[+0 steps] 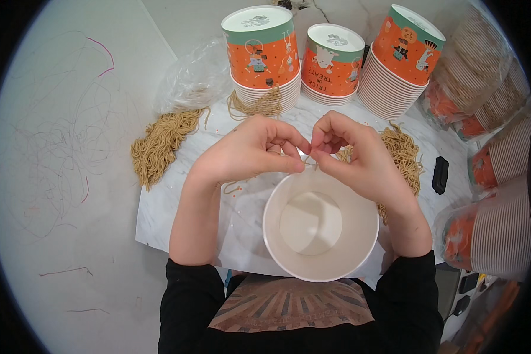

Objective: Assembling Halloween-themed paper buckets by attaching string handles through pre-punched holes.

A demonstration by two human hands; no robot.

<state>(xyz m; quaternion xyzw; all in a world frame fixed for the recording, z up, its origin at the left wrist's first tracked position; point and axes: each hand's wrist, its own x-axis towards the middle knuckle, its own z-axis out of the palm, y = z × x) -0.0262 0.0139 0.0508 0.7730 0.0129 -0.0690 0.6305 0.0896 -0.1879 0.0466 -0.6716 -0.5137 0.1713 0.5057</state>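
Observation:
A white paper bucket (363, 221), open end up, stands on the table in front of me. At its far rim my left hand (258, 144) and my right hand (353, 154) meet, both pinching a thin tan cord (308, 163). The fingertips almost touch, and most of the cord is hidden by them. Behind my right wrist lies a loose pile of tan cord (406, 154). A thick hank of the same cord (165, 144) rests beyond my left forearm, at the table's left edge.
Upside-down stacks of orange and green paper buckets (261, 56) (333, 68) (402, 62) line the back, with a small cord bundle (258, 104) against the left one. A clear plastic bag (194, 76) lies beside it. Plastic-wrapped bucket stacks (501, 233) fill the right; a black object (440, 175) lies nearby.

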